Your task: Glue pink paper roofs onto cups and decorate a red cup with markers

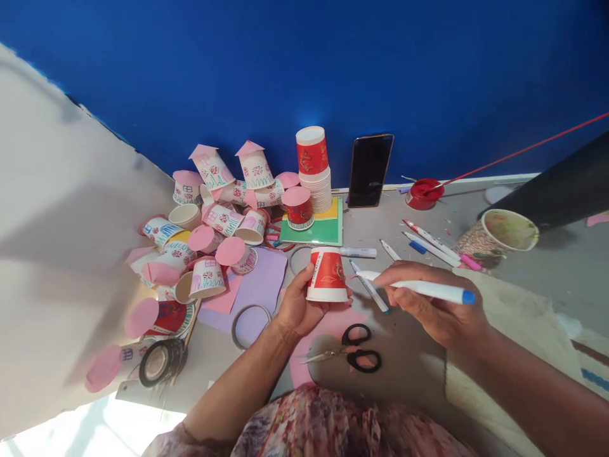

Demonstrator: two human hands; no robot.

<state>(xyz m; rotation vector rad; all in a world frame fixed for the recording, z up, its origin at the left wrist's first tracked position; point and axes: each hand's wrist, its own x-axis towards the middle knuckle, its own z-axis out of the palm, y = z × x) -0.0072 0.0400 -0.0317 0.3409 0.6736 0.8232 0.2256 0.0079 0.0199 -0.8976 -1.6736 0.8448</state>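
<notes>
**Blue wall [304, 70], grey table [409, 374]: red cup [332, 274] in left fingers [303, 285], marker [431, 291] in right fingers [406, 272]**

Far left: pile of decorated cups [221, 219] with pink paper tops, some lying, some standing. Tape roll [175, 355] in front, purple sheet [261, 276] beside.

Middle: left fingers were wrapped round the red cup, thumb on its left side, the rest under and behind. Cup was rim-down, held up above the table. Handling, my estimate: very light, thin paper wall, stiffest at the rolled rim, easy to dent mid-wall; printed coat maybe slightly slick. Best hold: low near the rim, gentle squeeze, drawn face left clear.

Right: right fingers were pinched on the marker, blue end back, tip toward the cup. Small gap showed; depth unclear from one view.

Labels, left to right: cup stack [312, 152] had gold print on red, no legible words. Red cup had gold print, a pale line drawing and a white strip with small dark marks, unreadable. Loose marker [359, 252] behind it: print too small. Phone [371, 171] screen was dark. Red pot [422, 198] had a pale label, not readable. No brand identified.
</notes>
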